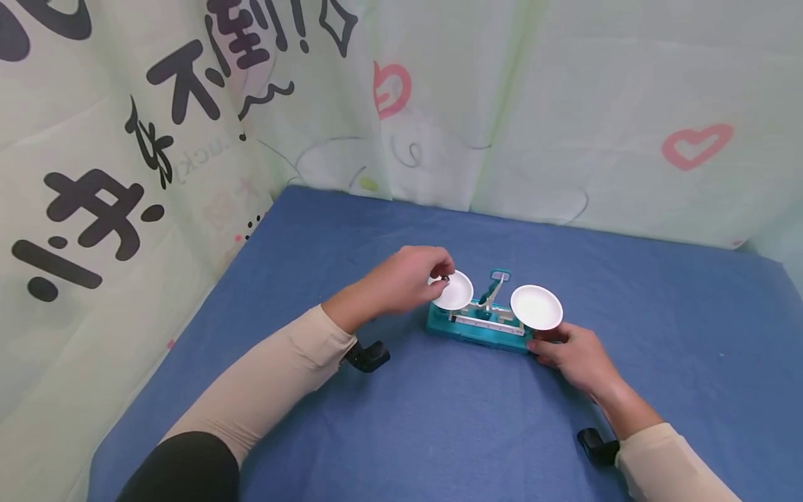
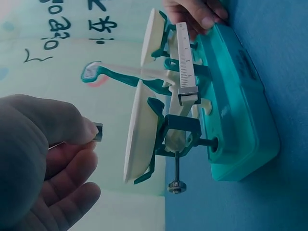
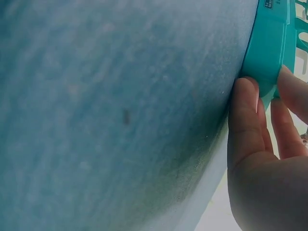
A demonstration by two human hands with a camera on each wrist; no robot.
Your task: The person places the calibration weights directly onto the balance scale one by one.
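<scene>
A teal balance scale (image 1: 477,335) stands on the blue cloth, with a white left pan (image 1: 458,296) and a white right pan (image 1: 537,307). Between thumb and fingertip, my left hand (image 1: 410,280) pinches a small metal weight (image 2: 99,132) over the left pan; the left wrist view shows a gap between weight and pan. My right hand (image 1: 580,358) grips the right end of the scale's base, its thumb and fingers on opposite sides of it in the right wrist view. Part of that hand is hidden beneath the right pan in the head view.
A blue cloth (image 1: 401,418) covers the table. Pale curtains with black characters and pink hearts (image 1: 696,146) hang along the left and back edges. On the scale are a ruled beam with a slider (image 2: 188,91) and an adjusting screw (image 2: 177,186).
</scene>
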